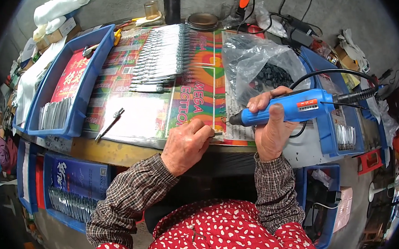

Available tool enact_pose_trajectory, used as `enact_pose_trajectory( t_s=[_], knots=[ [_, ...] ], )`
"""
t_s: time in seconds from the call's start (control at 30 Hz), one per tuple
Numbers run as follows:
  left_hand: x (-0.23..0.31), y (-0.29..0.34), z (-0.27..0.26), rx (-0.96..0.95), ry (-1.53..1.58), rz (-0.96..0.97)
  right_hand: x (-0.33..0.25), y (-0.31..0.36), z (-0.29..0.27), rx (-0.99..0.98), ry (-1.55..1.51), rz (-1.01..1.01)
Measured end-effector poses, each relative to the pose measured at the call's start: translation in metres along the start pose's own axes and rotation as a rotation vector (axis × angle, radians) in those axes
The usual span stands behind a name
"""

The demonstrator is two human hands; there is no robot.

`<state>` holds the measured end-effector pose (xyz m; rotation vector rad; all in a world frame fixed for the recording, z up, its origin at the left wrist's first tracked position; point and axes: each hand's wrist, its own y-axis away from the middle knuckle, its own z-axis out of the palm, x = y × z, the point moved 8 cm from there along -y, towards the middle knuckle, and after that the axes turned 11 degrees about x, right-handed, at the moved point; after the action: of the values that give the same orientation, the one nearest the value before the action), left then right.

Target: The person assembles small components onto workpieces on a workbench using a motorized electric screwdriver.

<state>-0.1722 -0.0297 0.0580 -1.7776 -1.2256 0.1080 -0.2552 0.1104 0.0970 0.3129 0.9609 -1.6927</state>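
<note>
My right hand (273,126) is wrapped round a blue electric screwdriver (295,107), held level with its dark nose pointing left. Close to that nose, my left hand (187,146) is closed, knuckles up, over the table's front edge. A short dark piece (217,133) pokes out from its fingers; the rest is hidden by the hand. Left of it, a single slim silver pen-like rod (110,124) with a dark end lies aslant. Farther back, many similar rods (162,53) lie side by side in a long row. A clear plastic bag (245,56) holds small black parts (272,77).
A blue bin (80,105) with upright silver rods stands at the left; another blue bin (327,138) is at the right. Lower down sit more blue bins (72,221). A black cable (334,71) loops from the screwdriver. At the back are brown dishes (203,20) and a dark post (172,6).
</note>
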Motion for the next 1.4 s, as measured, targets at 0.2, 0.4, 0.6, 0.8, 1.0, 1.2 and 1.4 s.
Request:
enact_pose_trajectory(
  t_s=[0.2, 0.4, 0.6, 0.8, 1.0, 1.2, 1.4],
  knots=[
    [0.005, 0.0, -0.002, 0.034, -0.052, 0.05, -0.006, 0.003, 0.006, 0.014, -0.03, 0.043],
    [0.009, 0.001, -0.004, 0.083, -0.116, 0.12, -0.014, 0.007, 0.013, 0.002, -0.039, 0.071],
    [0.022, -0.002, -0.017, 0.128, -0.139, 0.169, -0.021, 0.01, 0.019, -0.006, -0.028, 0.064],
    [0.021, -0.002, -0.016, 0.112, -0.101, 0.171, -0.023, 0.012, 0.019, 0.006, -0.011, 0.046],
    [0.021, 0.001, -0.012, 0.12, -0.158, 0.22, -0.025, 0.012, 0.018, 0.005, -0.024, 0.051],
    [0.019, 0.002, -0.008, 0.075, -0.139, 0.208, -0.025, 0.015, 0.021, 0.022, 0.049, 0.066],
    [0.019, 0.001, -0.008, 0.078, -0.14, 0.208, -0.025, 0.014, 0.018, 0.023, 0.043, 0.057]
  ],
)
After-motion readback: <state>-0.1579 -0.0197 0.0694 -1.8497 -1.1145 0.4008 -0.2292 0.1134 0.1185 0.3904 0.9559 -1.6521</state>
